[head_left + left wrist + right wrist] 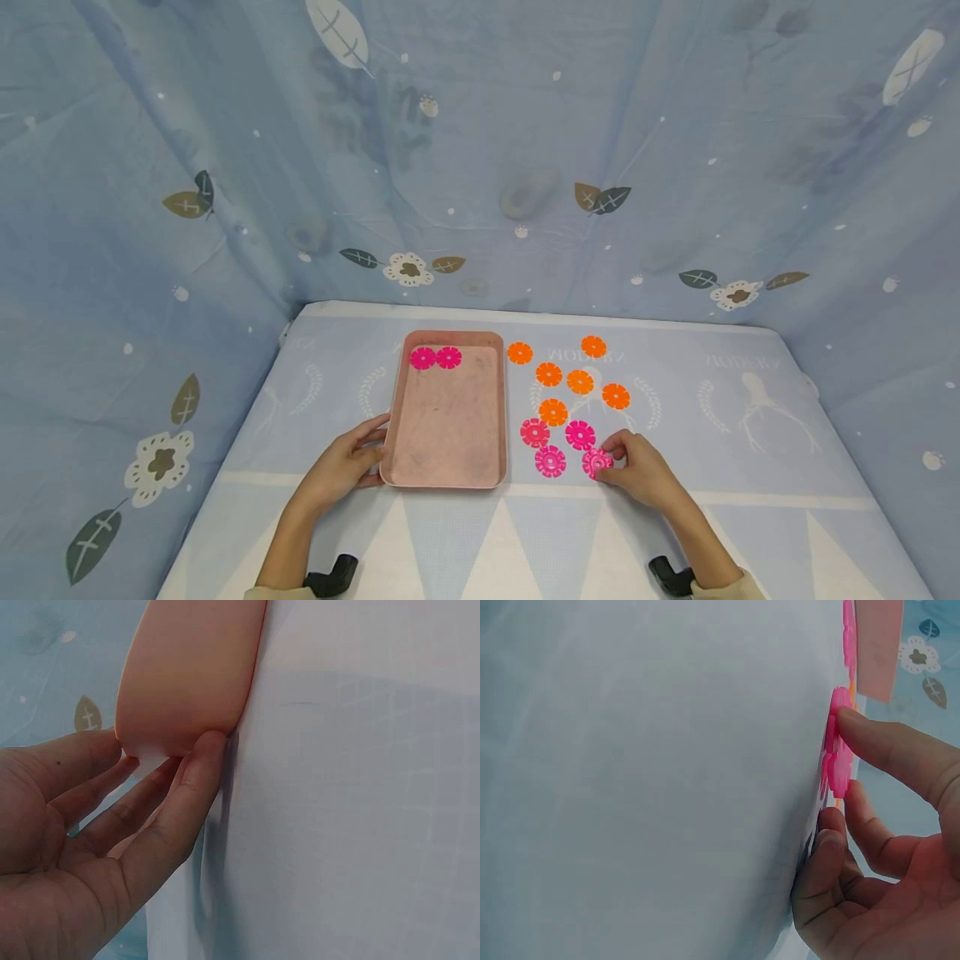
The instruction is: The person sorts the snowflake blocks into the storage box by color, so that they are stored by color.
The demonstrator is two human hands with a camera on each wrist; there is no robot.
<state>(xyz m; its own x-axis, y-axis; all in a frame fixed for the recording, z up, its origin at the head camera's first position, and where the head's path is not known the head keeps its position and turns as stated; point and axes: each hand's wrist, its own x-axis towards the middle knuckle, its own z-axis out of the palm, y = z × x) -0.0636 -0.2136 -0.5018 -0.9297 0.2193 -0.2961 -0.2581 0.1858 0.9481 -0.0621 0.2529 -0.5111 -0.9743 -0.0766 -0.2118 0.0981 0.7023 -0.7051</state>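
My left hand (341,467) is at the left side of a shallow pink tray (445,479). In the left wrist view, its fingers hold the outer wall near a rounded corner, between rim and table. Two magenta notched discs (437,358) lie side by side at the tray's far left. On the table to the right, my right hand (637,471) pinches a pink notched disc (597,463) between thumb and finger, close to the cloth. Beside it are a magenta disc (580,435), another pink disc (551,462) and a coral-pink disc (535,432).
Several orange notched discs (580,382) are scattered right of the tray, one close to its far right corner. Patterned cloth (675,342) covers the table. Blue leaf-printed curtains (480,167) hang behind and at both sides.
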